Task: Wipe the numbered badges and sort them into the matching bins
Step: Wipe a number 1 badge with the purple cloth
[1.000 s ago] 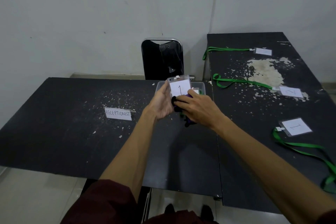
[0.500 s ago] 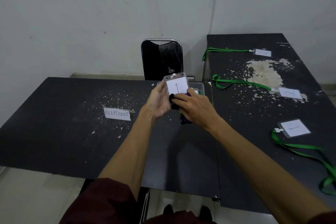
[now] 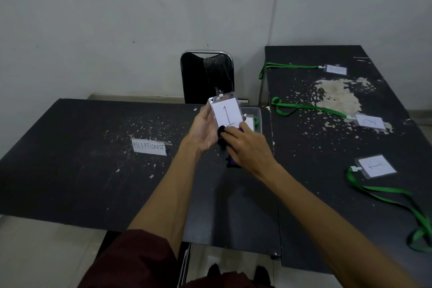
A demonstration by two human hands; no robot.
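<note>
Above the far right corner of the left table (image 3: 93, 159), we hold the badge marked 1 (image 3: 226, 112) upright with its face toward us. Our left hand (image 3: 205, 133) grips it, fingers curled round its left edge. Our right hand (image 3: 250, 147) is closed round a dark cloth (image 3: 221, 132) and presses it to the badge's lower edge. Just behind stands a clear bin (image 3: 257, 113) with something white and green inside.

The hold is one-sided, so a firm stroke of the cloth could twist the badge in our fingers or knock it loose onto the table. Whether a lanyard hangs from it we cannot tell; if one does, it may snag on the bin's rim. We see no number on the bin, so a drop here could land in the wrong place. Another 1 badge (image 3: 376, 166) and a 2 badge (image 3: 370, 122) lie unsorted on the right table (image 3: 327, 194), easy to confuse if we hurry.
</note>
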